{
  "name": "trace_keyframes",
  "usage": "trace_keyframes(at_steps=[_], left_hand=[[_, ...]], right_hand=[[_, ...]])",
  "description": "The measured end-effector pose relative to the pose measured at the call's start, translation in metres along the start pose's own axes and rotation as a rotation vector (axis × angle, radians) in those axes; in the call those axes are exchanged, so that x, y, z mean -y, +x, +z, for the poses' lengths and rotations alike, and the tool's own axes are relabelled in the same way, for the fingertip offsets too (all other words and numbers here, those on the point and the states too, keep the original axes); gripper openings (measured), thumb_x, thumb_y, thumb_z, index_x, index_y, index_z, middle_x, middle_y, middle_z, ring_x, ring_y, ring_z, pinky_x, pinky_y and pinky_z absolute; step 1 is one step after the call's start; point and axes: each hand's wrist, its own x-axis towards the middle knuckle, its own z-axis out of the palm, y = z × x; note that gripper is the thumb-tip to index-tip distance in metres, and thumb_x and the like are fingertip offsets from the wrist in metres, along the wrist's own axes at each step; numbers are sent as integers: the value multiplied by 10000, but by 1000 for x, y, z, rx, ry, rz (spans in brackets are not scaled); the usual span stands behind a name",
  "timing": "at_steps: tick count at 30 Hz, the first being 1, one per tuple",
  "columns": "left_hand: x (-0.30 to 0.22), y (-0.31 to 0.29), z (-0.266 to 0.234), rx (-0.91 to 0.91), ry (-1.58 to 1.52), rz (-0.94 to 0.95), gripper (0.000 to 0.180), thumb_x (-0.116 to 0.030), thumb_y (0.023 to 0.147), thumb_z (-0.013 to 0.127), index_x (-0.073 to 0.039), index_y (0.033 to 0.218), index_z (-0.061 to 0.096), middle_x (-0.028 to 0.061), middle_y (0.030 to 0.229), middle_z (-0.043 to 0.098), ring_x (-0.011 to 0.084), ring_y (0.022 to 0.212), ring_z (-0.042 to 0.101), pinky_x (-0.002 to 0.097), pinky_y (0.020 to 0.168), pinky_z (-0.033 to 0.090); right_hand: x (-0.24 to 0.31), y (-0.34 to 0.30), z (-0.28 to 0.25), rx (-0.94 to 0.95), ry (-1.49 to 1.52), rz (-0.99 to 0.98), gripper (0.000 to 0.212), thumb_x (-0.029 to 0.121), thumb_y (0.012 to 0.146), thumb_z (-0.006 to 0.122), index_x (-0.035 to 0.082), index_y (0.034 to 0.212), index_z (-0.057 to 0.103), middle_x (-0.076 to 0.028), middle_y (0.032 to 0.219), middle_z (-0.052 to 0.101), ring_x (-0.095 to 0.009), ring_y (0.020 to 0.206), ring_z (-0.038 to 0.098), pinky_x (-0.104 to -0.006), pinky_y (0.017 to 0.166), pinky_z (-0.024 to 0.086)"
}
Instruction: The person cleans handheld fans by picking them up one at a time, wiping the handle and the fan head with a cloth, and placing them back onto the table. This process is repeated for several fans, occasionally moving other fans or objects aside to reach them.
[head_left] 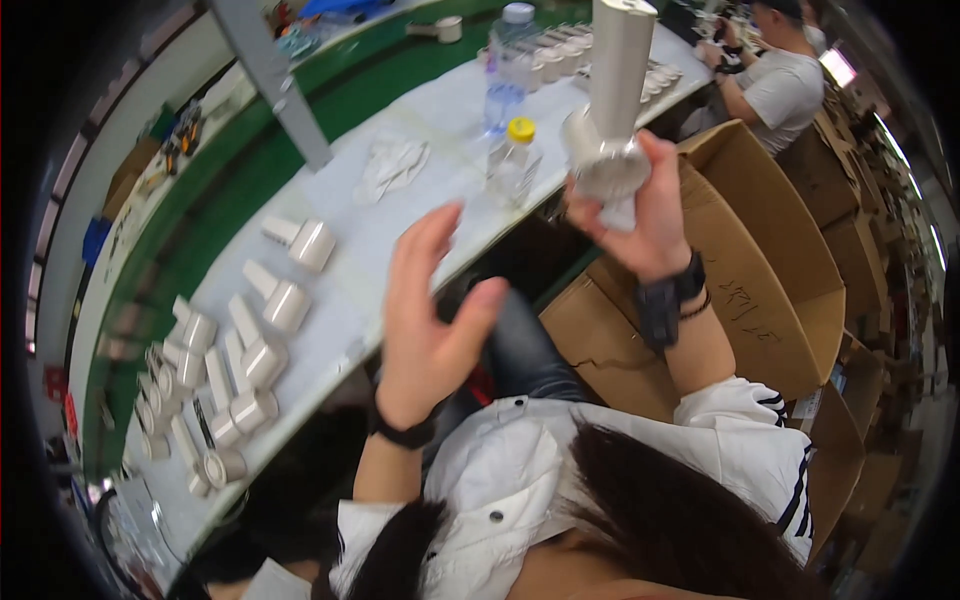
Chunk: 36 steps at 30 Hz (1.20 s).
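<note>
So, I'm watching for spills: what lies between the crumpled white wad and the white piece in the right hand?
In the head view, a clear yellow-capped bottle stands on the table between the wad and the held piece.

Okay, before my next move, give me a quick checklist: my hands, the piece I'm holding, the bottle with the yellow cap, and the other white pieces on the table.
1. White piece held in right hand: ok, fingers around its rounded head.
2. Left hand free: ok, empty with fingers spread.
3. Yellow-capped bottle upright and capped: ok.
4. Cap tightness: cannot tell.
5. White pieces on the table clear of both hands: ok, grouped off to the left.
6. Held piece free of marks: cannot tell, too little detail.
</note>
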Motion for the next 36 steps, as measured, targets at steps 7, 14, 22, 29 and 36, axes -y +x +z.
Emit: trace_keyframes(at_steps=[7, 14, 22, 29, 36], left_hand=[[-4, -33, 8, -114, -352, -218, 601, -174, 798, 682, 33, 1271, 374, 134, 1159, 514, 190, 1021, 541, 304, 886, 432], [-13, -65, -32, -368, -268, -545, 512, -190, 772, 704, 37, 1164, 466, 116, 1045, 565, 158, 914, 562, 279, 798, 452], [-27, -79, -24, -280, -31, -539, 414, -174, 708, 709, 25, 1025, 532, 156, 958, 548, 271, 827, 572, 318, 751, 455], [-29, -79, -30, -192, 196, -406, 411, -176, 713, 702, 17, 1033, 531, 162, 935, 539, 300, 820, 560, 345, 730, 452], [-21, -79, -41, -189, 220, -428, 404, -194, 712, 699, 13, 1010, 521, 182, 901, 525, 344, 820, 533, 379, 735, 440]], right_hand=[[-100, -23, 50, 26, -188, 379, 525, 483, 915, 318, 46, 1090, 550, -54, 878, 602, -136, 718, 563, -248, 599, 452], [-95, -10, 40, -101, -606, -42, 285, 236, 920, 480, 35, 1117, 529, -26, 872, 588, -116, 796, 567, -254, 643, 466], [-104, 14, 82, 123, -1508, -1046, 293, -109, 729, 661, -6, 995, 594, -49, 878, 577, -160, 801, 571, -261, 723, 476], [-104, 16, 77, 33, -1093, -715, 262, -72, 721, 674, 24, 964, 684, -113, 971, 570, -194, 784, 591, -253, 682, 480], [-106, 2, 81, 321, -1430, -717, 319, -84, 759, 634, 40, 1050, 667, -108, 984, 574, -188, 773, 585, -252, 639, 479]])
